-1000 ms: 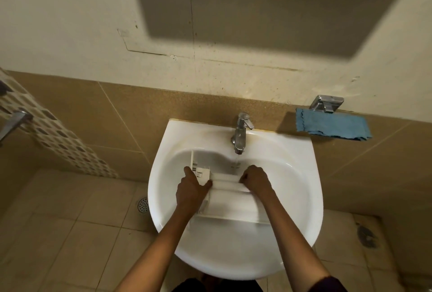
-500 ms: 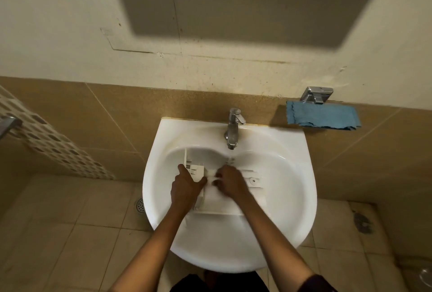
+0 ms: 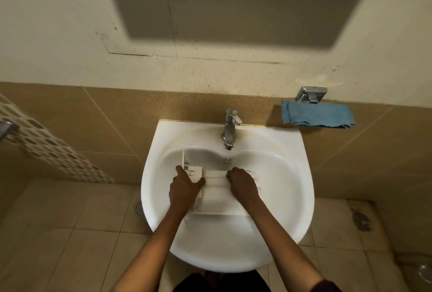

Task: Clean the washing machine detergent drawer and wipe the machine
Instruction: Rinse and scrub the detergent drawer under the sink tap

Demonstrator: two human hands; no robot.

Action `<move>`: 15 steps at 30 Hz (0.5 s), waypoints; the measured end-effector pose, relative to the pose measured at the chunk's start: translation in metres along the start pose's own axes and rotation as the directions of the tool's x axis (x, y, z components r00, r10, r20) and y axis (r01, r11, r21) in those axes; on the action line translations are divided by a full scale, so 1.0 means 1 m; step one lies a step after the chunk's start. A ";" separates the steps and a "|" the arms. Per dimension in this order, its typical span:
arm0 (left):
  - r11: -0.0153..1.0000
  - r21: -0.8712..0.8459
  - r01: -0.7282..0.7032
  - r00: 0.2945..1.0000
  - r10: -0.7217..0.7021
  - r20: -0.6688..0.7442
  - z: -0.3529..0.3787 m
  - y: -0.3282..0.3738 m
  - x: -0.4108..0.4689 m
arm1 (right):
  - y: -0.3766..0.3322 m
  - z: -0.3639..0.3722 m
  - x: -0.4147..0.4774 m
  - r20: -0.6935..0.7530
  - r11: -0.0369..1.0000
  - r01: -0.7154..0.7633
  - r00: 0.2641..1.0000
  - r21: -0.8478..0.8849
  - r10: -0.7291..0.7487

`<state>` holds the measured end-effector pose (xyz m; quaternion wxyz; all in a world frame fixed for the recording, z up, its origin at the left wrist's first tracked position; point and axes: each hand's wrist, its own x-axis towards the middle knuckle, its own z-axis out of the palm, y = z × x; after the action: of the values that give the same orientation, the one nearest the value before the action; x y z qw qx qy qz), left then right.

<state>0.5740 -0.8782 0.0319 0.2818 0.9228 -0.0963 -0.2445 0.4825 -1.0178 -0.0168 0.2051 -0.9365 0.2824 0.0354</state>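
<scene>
The detergent drawer (image 3: 219, 194) lies inside the bowl of the white sink (image 3: 301, 174), set across the basin directly below the tap (image 3: 230, 128), evidently so that run-off stays in the bowl. A thin stream of water (image 3: 228, 155) falls from the spout and meets the drawer's far edge just beyond the right hand (image 3: 242, 183). The left hand (image 3: 184, 189) is clamped on the drawer's left end, thumb spread along the inner side and fingers round the outer side. This grip appears meant to steady the part against the pressure of rubbing. The right hand rests knuckles-up on the middle compartments with its fingers curled under. The fingertips are hidden, so it cannot be determined whether they grip the plastic, hold some small scrubbing item, or merely rub. Judged stage: rinsing and scrubbing of the drawer, with the wiping of the machine not yet begun. A blue cloth (image 3: 318, 114) hangs from a chrome holder (image 3: 311, 94) on the wall to the right of the sink, well apart from both hands and within reach for that later step
</scene>
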 end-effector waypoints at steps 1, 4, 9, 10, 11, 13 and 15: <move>1.000 0.000 0.000 1.000 0.000 0.001 0.000 0.000 0.000 | 0.005 0.000 -0.004 -0.018 0.997 -0.007 1.000 0.075 0.008; 1.000 -0.003 -0.011 1.000 0.011 -0.004 0.001 0.000 -0.001 | 0.036 -0.010 -0.007 -0.078 0.947 -0.202 0.971 0.252 0.227; 1.000 -0.005 0.003 1.000 -0.003 -0.006 0.002 0.001 0.001 | 0.000 -0.016 0.007 -0.005 0.974 -0.184 0.983 0.130 0.186; 1.000 -0.008 0.000 1.000 0.000 -0.004 0.001 0.001 0.000 | -0.015 -0.012 0.010 -0.044 0.940 -0.132 0.987 0.314 0.153; 1.000 -0.014 -0.003 1.000 0.003 -0.003 0.001 0.001 0.000 | -0.029 -0.008 0.013 -0.048 0.823 -0.134 0.980 0.552 0.192; 1.000 -0.024 -0.002 1.000 0.002 -0.004 0.001 0.001 -0.001 | -0.042 -0.009 0.024 0.176 0.224 -0.275 0.909 0.935 0.379; 1.000 -0.017 0.002 1.000 -0.002 -0.002 0.000 0.001 0.000 | -0.043 -0.010 0.036 0.471 -0.396 -0.321 0.799 0.860 0.374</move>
<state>0.5734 -0.8789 0.0324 0.2894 0.9208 -0.0932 -0.2445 0.5354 -1.0079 0.0016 0.8206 -0.2669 0.4826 -0.1500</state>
